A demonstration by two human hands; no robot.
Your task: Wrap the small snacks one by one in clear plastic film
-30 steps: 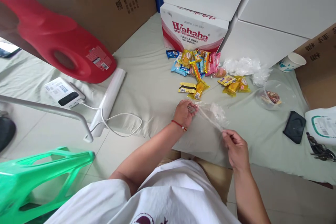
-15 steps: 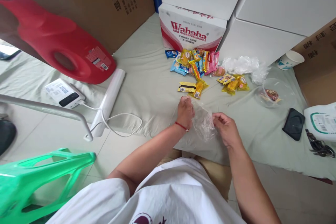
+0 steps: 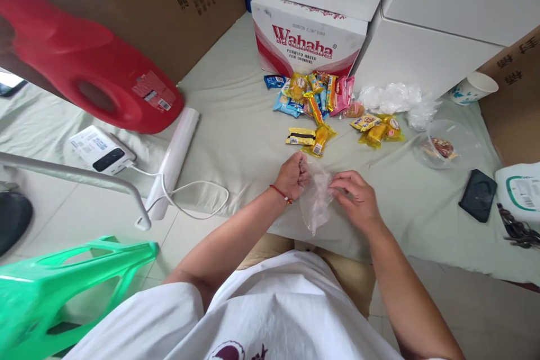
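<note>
Between my hands hangs a clear plastic bag point(image 3: 316, 202), thin and crumpled. My left hand point(image 3: 293, 175), with a red string at the wrist, is closed around the bag's upper left part. On the other side, my right hand point(image 3: 354, 197) pinches the bag's right edge between thumb and fingers. Just beyond my left hand lie two yellow snack packets point(image 3: 320, 139). Farther back, a pile of colourful wrapped snacks point(image 3: 314, 95) rests against a Wahaba-style white and red carton point(image 3: 306, 39). More yellow packets point(image 3: 377, 130) lie to the right of the pile.
Crumpled clear plastic point(image 3: 392, 98), a paper cup point(image 3: 475, 89), a clear bowl point(image 3: 458, 146) with snacks inside and a black phone point(image 3: 477, 196) are at right. At left are a red jug point(image 3: 93, 67), a power bank point(image 3: 103, 150), a white roll point(image 3: 175, 163) and a green stool point(image 3: 84, 275).
My right hand has moved left, closer to my left hand. The bag between them is drawn narrower and hangs lower. The view has shifted slightly.
</note>
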